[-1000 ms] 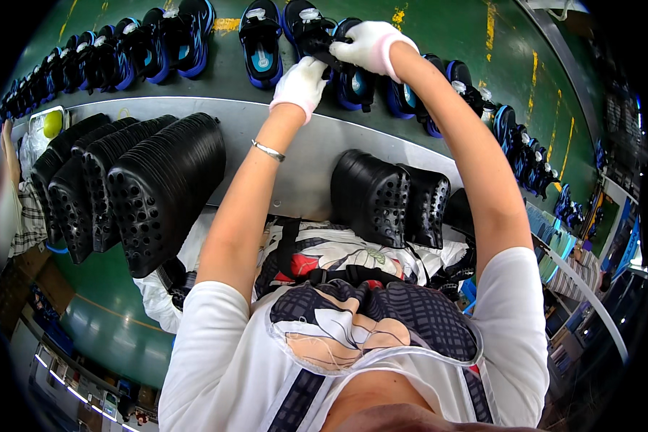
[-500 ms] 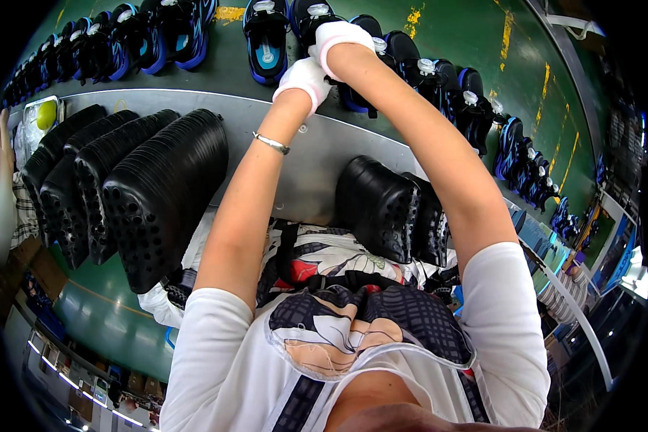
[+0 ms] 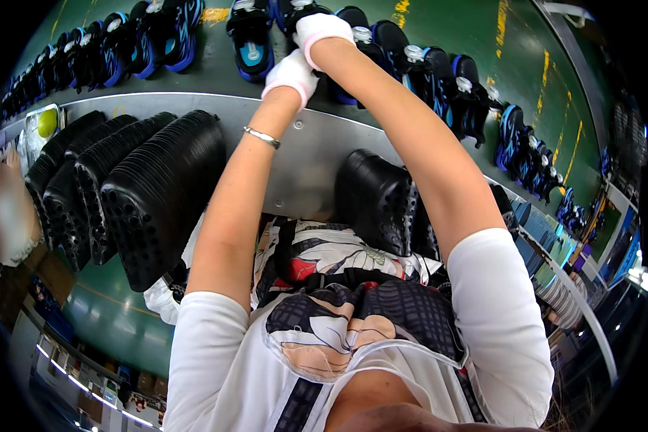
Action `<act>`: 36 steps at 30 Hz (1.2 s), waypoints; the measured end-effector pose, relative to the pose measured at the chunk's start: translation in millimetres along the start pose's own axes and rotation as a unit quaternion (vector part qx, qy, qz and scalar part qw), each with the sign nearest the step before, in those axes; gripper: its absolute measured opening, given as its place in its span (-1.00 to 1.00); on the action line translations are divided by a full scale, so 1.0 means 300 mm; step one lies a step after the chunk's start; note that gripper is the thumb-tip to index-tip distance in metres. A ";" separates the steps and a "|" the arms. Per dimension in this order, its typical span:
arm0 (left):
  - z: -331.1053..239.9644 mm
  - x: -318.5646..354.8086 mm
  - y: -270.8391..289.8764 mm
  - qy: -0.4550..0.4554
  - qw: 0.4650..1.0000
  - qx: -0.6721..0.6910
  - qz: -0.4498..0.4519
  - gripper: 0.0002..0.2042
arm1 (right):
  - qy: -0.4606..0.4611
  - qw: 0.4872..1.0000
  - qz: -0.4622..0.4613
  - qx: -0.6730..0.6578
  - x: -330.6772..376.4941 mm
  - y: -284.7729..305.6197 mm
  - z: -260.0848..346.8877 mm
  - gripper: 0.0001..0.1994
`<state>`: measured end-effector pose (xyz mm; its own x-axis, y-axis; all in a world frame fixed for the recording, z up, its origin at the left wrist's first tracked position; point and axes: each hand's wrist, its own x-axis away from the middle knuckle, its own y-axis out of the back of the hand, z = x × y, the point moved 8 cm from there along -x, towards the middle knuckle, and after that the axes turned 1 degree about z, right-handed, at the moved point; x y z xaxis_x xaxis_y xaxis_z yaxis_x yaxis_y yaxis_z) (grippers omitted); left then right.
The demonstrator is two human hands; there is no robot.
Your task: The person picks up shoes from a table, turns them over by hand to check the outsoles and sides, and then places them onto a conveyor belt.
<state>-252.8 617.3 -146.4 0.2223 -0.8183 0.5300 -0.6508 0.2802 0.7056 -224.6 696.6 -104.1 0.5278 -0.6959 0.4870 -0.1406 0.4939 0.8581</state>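
Observation:
Both my hands wear white gloves with pink cuffs and are close together at a black shoe with blue trim point(image 3: 282, 13) in the row on the green belt. My left hand point(image 3: 292, 74) is closed at the near side of this shoe, its fingertips hidden. Above and to its right, my right hand point(image 3: 324, 30) bends over the shoe's upper; the glove and wrist cover its fingers. Just to the left stands another black and blue shoe point(image 3: 252, 47), its blue insole showing and a whitish round piece on top.
More shoes point(image 3: 173, 39) line the belt point(image 3: 453, 25) on both sides. Black ridged boot-shaped forms point(image 3: 162, 194) lean over the metal ledge point(image 3: 295, 158) at left, with another point(image 3: 371, 201) at right. A tray with a yellow-green round item point(image 3: 47, 124) and a person point(image 3: 11, 209) are far left.
The belt's shoes and yellow marks have shifted slightly left, and my two hands have moved left with them. At the far left, the other person has shifted.

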 end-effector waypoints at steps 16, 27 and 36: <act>-0.136 0.208 -0.016 -0.266 0.952 -0.091 -0.122 -0.53 | -0.228 0.893 -0.229 -0.314 1.152 0.032 -0.844 -0.68; -0.168 0.103 -0.123 -0.214 0.968 -0.113 -0.064 -0.59 | -0.383 0.834 -0.279 -0.281 1.768 -0.131 -1.010 -0.72; -0.125 0.244 -0.033 -0.208 0.973 -0.076 -0.063 -0.52 | -0.335 0.912 -0.160 -0.175 1.655 -0.192 -1.012 -0.38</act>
<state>-202.7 573.4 -96.8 -0.0414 -0.9744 0.2212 -0.5156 0.2104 0.8306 300.0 481.0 38.9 -0.1515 -0.9382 0.3110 0.2686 0.2637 0.9264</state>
